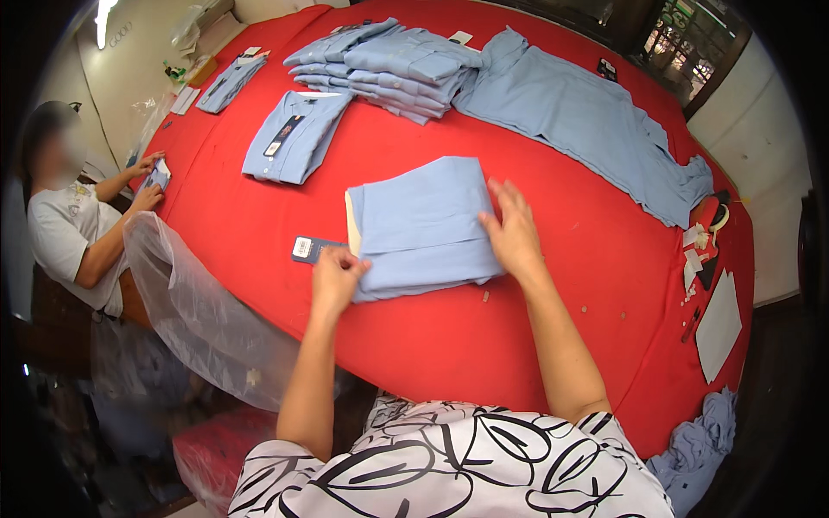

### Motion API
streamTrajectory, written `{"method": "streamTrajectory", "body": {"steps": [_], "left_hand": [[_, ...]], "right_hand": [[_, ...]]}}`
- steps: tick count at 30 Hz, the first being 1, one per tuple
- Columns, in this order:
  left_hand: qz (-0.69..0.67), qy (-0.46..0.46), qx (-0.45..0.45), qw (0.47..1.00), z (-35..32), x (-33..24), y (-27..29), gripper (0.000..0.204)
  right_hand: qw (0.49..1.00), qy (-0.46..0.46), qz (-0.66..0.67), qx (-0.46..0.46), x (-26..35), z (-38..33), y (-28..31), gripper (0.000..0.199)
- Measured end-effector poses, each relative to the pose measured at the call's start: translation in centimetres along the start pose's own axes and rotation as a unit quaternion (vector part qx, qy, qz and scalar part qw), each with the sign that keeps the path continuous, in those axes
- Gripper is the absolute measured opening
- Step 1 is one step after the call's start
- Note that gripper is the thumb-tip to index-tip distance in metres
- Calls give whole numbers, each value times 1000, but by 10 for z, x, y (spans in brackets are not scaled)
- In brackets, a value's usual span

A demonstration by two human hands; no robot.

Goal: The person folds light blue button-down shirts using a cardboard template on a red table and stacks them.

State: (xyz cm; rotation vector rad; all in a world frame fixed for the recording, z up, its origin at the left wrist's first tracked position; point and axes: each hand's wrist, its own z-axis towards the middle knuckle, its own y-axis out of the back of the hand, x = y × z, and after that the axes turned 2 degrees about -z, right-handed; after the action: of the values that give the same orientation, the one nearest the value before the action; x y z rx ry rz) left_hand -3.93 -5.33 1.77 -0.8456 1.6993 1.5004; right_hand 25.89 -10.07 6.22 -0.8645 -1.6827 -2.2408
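Observation:
In front of me lies a folded light-blue shirt (423, 224), its back side up, with a cream-coloured board edge showing along its left side. At its lower left edge, my left hand (337, 274) is closed, pinching the cloth with thumb and fingers. My right hand (516, 229) rests against the shirt's right edge, open, with the fingers spread. A dark-blue hang tag (313, 249) with a white label lies beside my left hand, partly covered by it.
A red cloth covers the table (414, 345). Beyond are a folded shirt (298, 138), a pile of folded shirts (389, 65) and an unfolded blue garment (579, 112). Tape (719, 216) and white paper (719, 328) lie right. A person (78, 207) sits left, handling something small, near clear plastic (199, 302).

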Motion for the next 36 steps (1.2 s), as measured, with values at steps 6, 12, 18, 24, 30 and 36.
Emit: {"method": "streamTrajectory", "body": {"steps": [6, 12, 18, 24, 30, 36], "left_hand": [[-62, 1, 2, 998, -89, -17, -49, 21], [-127, 4, 57, 990, -129, -15, -82, 18], [-10, -43, 39, 998, -126, -33, -48, 24], [-7, -90, 25, 996, -94, -8, -39, 38], [-214, 5, 71, 974, -90, -10, -42, 32], [-180, 24, 145, 973, -84, 0, -43, 28]], "right_hand": [[970, 186, -146, 49, -5, 16, -43, 62], [961, 198, -194, 9, 49, -3, -55, 58], [901, 385, -136, 148, 17, 8, -48, 49], [986, 141, 58, -63, 5, -45, 12, 29], [932, -231, 266, 86, -47, -135, 34, 24], [914, -262, 309, -3, -32, -158, 2, 33]]}}
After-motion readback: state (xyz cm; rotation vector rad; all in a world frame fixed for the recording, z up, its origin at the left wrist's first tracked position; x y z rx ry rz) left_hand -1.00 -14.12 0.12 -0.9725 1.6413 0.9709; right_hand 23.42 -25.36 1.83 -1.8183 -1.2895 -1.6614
